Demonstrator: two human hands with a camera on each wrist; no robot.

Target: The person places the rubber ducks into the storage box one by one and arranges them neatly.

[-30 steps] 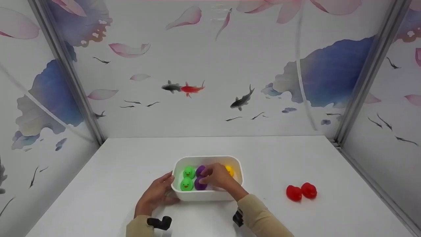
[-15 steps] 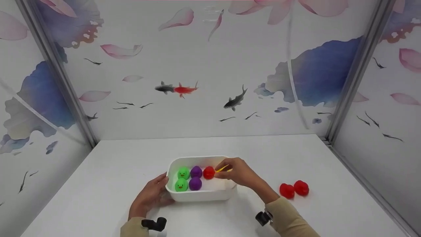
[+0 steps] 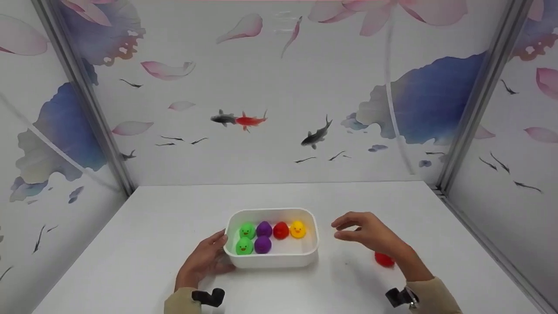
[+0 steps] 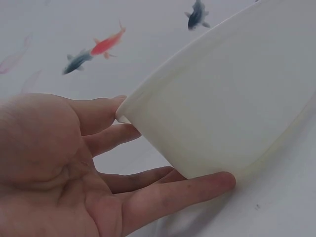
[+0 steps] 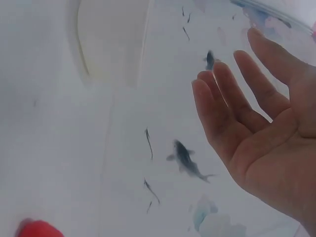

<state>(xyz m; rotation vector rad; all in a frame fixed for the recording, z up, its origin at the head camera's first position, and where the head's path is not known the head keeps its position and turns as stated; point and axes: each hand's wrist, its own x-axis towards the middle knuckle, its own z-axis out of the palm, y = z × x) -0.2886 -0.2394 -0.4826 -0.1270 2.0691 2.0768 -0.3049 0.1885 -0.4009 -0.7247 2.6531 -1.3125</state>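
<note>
In the head view a white plastic box (image 3: 272,261) stands mid-table. My left hand (image 3: 205,257) holds its left end; the left wrist view shows the thumb at the rim and fingers against the end wall and lower edge. Inside, green toy ducks (image 3: 244,246) sit at the left, then purple toys (image 3: 263,244). A red toy (image 3: 281,230) and a yellow toy duck (image 3: 297,229) follow along the back row. Right of the box my right hand (image 3: 370,229) hovers with nothing in it, fingers loosely bent. A red toy (image 3: 384,260) lies below it, partly hidden by the wrist.
The white table (image 3: 183,209) is enclosed by printed panels with fish and petals. A metal post (image 3: 475,104) stands at the back right corner and another post (image 3: 87,104) at the back left.
My right hand has let go of the yellow duck in the box's back row beside the red toy. It has moved out rightward, over the loose red toys. My left hand stays at the box.
</note>
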